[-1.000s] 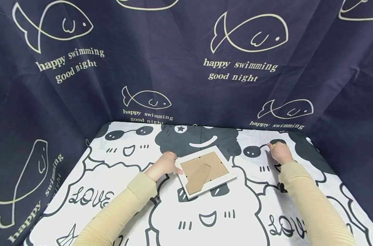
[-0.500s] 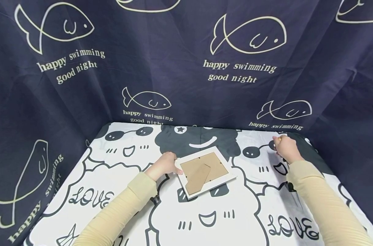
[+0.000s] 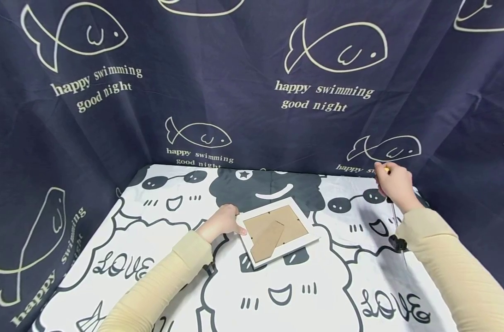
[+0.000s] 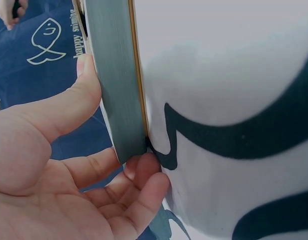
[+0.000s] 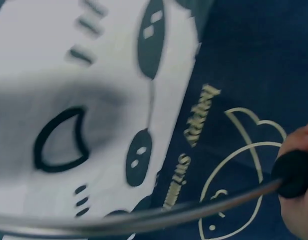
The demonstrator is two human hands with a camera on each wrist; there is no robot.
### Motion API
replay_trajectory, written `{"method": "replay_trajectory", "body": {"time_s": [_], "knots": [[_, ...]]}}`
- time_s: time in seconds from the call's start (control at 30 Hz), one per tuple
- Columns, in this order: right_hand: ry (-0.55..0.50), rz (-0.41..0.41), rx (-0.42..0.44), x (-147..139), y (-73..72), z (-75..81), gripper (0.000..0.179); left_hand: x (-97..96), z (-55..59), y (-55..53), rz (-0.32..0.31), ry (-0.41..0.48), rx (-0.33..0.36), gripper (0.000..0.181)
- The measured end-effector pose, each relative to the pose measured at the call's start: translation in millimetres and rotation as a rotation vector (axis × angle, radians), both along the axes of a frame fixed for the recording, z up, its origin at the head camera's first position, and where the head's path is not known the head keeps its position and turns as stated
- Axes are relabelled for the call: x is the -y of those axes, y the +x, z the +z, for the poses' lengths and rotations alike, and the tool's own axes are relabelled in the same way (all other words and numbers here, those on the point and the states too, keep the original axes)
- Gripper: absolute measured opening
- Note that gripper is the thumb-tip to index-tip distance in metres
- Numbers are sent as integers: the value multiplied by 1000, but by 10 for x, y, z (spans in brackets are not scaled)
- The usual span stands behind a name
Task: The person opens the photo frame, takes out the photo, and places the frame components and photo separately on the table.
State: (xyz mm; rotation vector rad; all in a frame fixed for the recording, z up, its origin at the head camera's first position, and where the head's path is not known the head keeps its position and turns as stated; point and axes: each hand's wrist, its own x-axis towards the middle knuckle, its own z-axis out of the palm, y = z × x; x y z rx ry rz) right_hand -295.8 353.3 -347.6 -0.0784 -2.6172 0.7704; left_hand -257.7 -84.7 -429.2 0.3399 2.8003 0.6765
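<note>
A white picture frame (image 3: 280, 232) with a brown backboard and a folded stand leg (image 3: 268, 240) lies back side up at the table's middle. My left hand (image 3: 222, 222) holds its left edge, thumb on the back. In the left wrist view, the fingers of my left hand (image 4: 93, 185) bend under the frame's side edge (image 4: 118, 90). Raised at the far right, my right hand (image 3: 394, 185) grips what looks like a screwdriver (image 5: 234, 200), with a yellow handle end, a black collar and a long metal shaft. Its tip is hard to make out.
A white cloth (image 3: 310, 306) with dark cartoon sheep covers the table. Behind and at both sides hangs a dark blue curtain (image 3: 252, 69) printed with fish and lettering. A small black object (image 3: 398, 243) shows beside the right wrist.
My right hand has lifted and shifted right with the screwdriver, so the shaft now shows below the hand. My left hand and the picture frame have stayed in place.
</note>
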Motion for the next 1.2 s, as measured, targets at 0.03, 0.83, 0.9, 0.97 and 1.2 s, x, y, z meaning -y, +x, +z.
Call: {"method": "replay_trajectory", "body": {"time_s": [0.03,0.83,0.9,0.97,1.2], "knots": [[-63,-14,10,16,11,47,50,-1,-4,-5,-2,-1,-2,70],[-1671,147,-90,204,209,668,42,4,2,-20,5,-4,10,70],[-1737,142,-120,216,218,672,42,3,9,-18,4,-8,12,70],[-1780,123,-154,232,232,675,41,-1,17,-15,2,-16,14,70],[-1909,92,-271,290,328,696,39,-19,41,-35,-5,-45,3,69]]}}
